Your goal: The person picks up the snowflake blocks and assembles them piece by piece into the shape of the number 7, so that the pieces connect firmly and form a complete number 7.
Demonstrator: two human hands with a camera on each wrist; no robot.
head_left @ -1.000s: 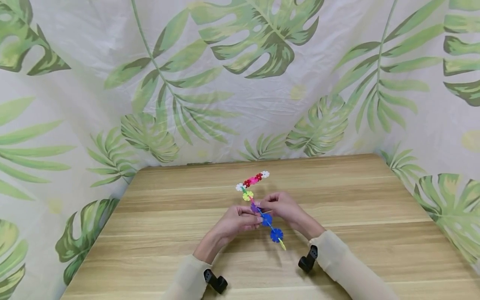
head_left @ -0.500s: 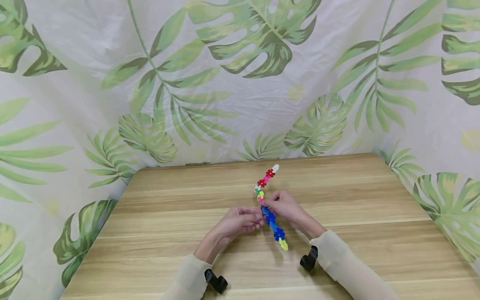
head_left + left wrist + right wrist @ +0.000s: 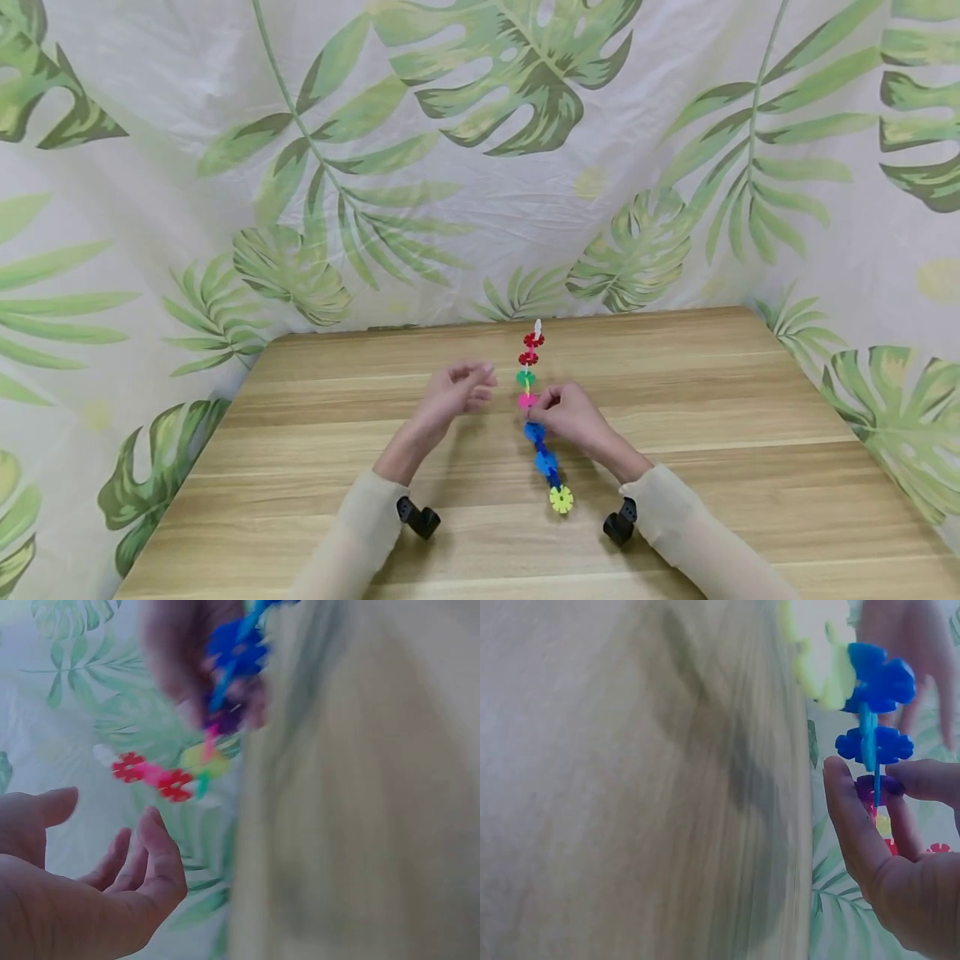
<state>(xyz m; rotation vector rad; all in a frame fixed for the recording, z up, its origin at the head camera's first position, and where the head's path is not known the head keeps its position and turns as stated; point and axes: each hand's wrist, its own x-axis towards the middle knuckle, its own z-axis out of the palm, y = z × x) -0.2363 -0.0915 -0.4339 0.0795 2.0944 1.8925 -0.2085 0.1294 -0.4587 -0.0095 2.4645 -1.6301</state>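
Observation:
A chain of linked plastic snowflake discs [image 3: 547, 463] hangs above the table. It runs from a white disc at the far end through red, pink, green and blue ones to a yellow disc [image 3: 561, 500] nearest me. My right hand [image 3: 576, 415] pinches it near the middle; in the right wrist view thumb and fingers grip a purple disc [image 3: 880, 790]. To the left of the chain, my left hand [image 3: 447, 400] is raised and holds nothing. Its fingers are loosely bent and apart in the left wrist view, just short of the red discs [image 3: 176, 785].
The wood-grain table [image 3: 300, 467] spreads under both hands. Behind it hangs a leaf-patterned cloth [image 3: 480, 217], also along both sides. A small black camera sits on each wrist, the left one [image 3: 418, 518] and the right one [image 3: 620, 522].
My left hand has let go of the chain and moved away, left and farther back. The chain has turned in my right hand and now points more straight away from me.

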